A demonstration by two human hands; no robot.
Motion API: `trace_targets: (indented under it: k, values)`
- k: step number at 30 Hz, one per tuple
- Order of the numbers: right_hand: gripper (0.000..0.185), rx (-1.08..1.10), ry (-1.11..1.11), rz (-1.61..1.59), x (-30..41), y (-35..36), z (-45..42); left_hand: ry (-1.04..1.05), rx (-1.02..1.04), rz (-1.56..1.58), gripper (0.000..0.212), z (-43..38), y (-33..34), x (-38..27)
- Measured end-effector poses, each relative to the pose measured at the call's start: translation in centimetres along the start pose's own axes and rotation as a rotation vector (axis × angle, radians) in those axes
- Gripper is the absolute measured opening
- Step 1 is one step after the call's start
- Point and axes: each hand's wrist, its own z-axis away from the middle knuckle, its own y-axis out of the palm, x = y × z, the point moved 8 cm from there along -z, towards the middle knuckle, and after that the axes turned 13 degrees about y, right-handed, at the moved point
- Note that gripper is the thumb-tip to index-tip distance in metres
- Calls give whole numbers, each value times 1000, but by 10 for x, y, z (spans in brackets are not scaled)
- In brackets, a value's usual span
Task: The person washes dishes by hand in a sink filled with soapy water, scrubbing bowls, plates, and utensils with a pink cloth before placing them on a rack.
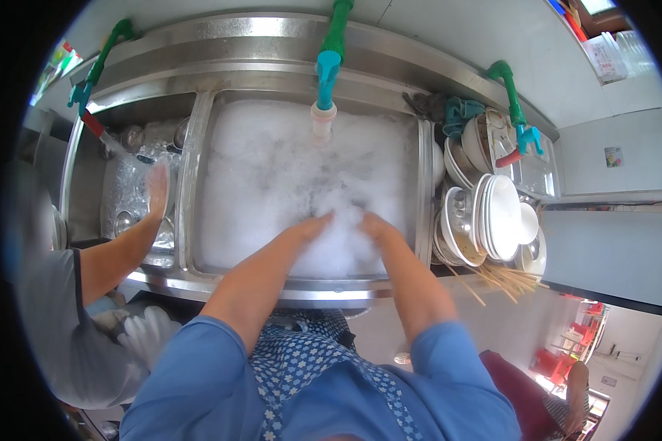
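Thick white suds (254, 165) fill the wide middle basin of a stainless steel sink (419, 193). Both of my hands reach into the foam near the basin's front. My left hand (315, 225) dips in with its fingers sunk under the suds. A short way to its right, my right hand (370, 225) is blurred and also partly covered by foam. Whatever either hand may be touching is hidden below the surface. Over the back of the basin hangs a blue tap (327, 80) on a green pipe, with a pale nozzle at its end.
At left, a co-worker's hand (157, 182) holds a white dish in a water-filled basin under a running tap (88, 118). Stacked white bowls (499, 218), plates and wooden chopsticks (496, 282) crowd the right counter beneath another tap (524, 135). Another person (518, 391) stands behind at right.
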Motion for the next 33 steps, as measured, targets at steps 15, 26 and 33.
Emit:
trace_targets:
  k: [15,26,33]
  values:
    - [16,-320,-218,-684,66,13,-7,9,-313,489,85,11,-23,-43]
    - [30,-183,-190,40,108,28,25,-32,-443,615,49,-3,-23,-19]
    - [44,-18,-549,-21,106,43,84,62,22,782,53,-6,-13,-47]
